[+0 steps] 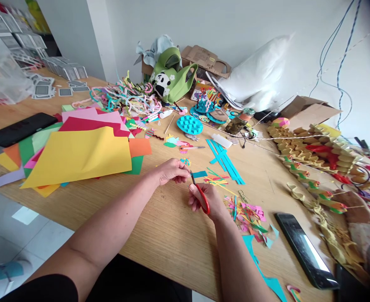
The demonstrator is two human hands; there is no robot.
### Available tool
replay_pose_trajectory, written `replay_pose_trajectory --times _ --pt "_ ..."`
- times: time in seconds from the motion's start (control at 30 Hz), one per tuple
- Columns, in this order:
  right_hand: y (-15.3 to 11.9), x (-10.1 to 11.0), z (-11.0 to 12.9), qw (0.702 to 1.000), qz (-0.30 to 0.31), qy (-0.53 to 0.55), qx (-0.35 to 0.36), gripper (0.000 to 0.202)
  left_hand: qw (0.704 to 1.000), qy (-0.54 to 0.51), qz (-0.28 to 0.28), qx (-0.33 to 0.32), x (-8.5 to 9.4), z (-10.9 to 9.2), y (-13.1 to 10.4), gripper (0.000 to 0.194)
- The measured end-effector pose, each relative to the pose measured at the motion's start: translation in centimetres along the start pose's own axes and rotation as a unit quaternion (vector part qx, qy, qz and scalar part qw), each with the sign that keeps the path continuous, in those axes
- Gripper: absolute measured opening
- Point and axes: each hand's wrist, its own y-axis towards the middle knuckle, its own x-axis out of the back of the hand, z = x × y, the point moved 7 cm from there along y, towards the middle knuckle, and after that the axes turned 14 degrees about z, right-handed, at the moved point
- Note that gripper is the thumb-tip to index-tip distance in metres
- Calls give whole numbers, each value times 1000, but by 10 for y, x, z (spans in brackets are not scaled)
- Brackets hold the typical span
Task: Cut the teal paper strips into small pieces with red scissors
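Observation:
My right hand (208,200) grips a pair of red-handled scissors (203,197), its fingers wrapped about the loops and the dark blades pointing at my left hand. My left hand (174,171) is closed in a pinch at the blade tips. A short teal paper strip (199,174) shows at its fingertips and runs out to the right behind the blades; the pinched end is hidden. Just beyond my left hand lie tiny paper snippets (185,161). Thin coloured paper strips (217,180) lie to the right of the teal strip, with longer blue strips (225,161) farther back.
Coloured paper sheets (84,151) are stacked at left beside a black phone (23,129). Paper scraps (248,216) and another phone (306,249) lie right. Behind are pipe cleaners (125,98), a green panda bag (172,79), a blue tray (189,125), a jar (240,121) and egg-carton crafts (313,155).

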Motion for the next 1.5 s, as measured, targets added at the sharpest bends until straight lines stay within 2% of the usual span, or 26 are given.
replay_pose_trajectory --times 0.4,0.57,0.97,1.2,1.5 --pt "0 2 -2 1000 -15 7 -4 50 1000 -14 -3 3 1 3 1 19" --pt "1 2 -4 1000 -10 14 -2 48 1000 -15 -20 -4 2 2 1 19" --pt "0 1 -1 1000 -1 -12 -16 49 1000 1 -8 15 1 -1 -2 15" --pt "0 3 -2 1000 -17 -2 -11 50 1000 -2 -1 10 -1 -1 -2 19" --pt "1 4 -5 1000 -11 -1 -12 50 1000 -8 -15 -1 1 -1 -1 18"
